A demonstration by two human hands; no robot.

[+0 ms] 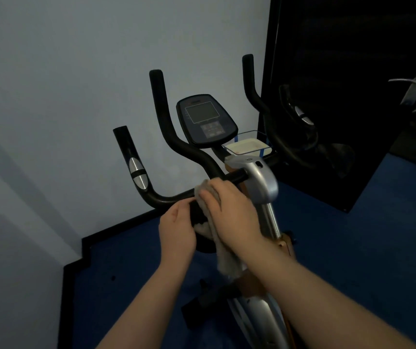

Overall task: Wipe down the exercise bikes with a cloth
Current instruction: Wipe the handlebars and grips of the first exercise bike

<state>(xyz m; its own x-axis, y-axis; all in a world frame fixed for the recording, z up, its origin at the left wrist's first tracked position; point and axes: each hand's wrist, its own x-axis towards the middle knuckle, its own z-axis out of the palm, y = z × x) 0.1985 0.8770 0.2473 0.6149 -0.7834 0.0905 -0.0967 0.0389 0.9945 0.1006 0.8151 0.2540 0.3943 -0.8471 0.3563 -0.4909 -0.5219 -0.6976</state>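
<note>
Two bare forearms are being extended from the lower edge toward the handlebar point(176, 197) of an exercise bike point(264, 187). A grey cloth point(223, 255) is being pressed around the bar under the right hand point(229, 212), whose fingers are curled over it, with the loose end hanging down beside the silver post. The bar is being gripped just beside the cloth by the left hand point(176, 230), fingers wrapped. Beyond, a console point(205, 119) is being shown above a clear tray point(249, 146). A pale wall point(63, 96), blue floor point(353, 235) and dark mirror point(340, 96) are surrounding the bike.
</note>
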